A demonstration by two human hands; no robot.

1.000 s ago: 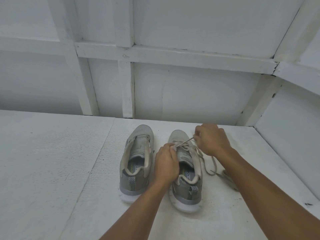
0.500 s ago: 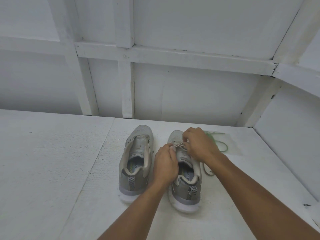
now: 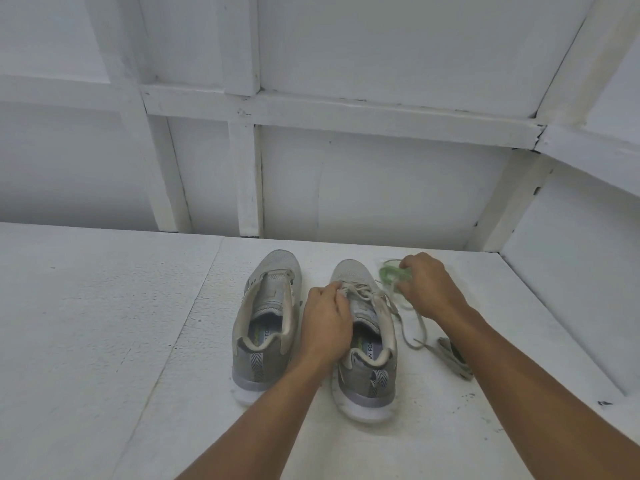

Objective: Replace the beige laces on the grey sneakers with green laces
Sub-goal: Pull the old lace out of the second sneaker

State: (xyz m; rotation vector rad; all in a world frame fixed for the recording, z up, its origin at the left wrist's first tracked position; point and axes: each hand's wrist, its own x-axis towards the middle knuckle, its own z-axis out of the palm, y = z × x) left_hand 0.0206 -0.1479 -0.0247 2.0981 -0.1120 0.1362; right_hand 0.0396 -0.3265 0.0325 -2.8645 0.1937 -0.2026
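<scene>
Unlacing in hand: holds the laced grey sneaker (image 3: 367,344) on the counter (image 3: 104,341) with left hand (image 3: 327,317) fingers curled on its throat; pinches beige lace (image 3: 362,292) in right hand (image 3: 427,289), just over green laces (image 3: 388,271). Next likely needs drawing it clear of remaining eyelets.

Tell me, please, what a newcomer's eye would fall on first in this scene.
At the middle of the white table, the left hand grips the laced sneaker while the right hand pinches its beige lace out to the side. Just beyond that hand lies a coil of green laces, the only bright colour. The unlaced sneaker stands alongside, to the left.
</scene>
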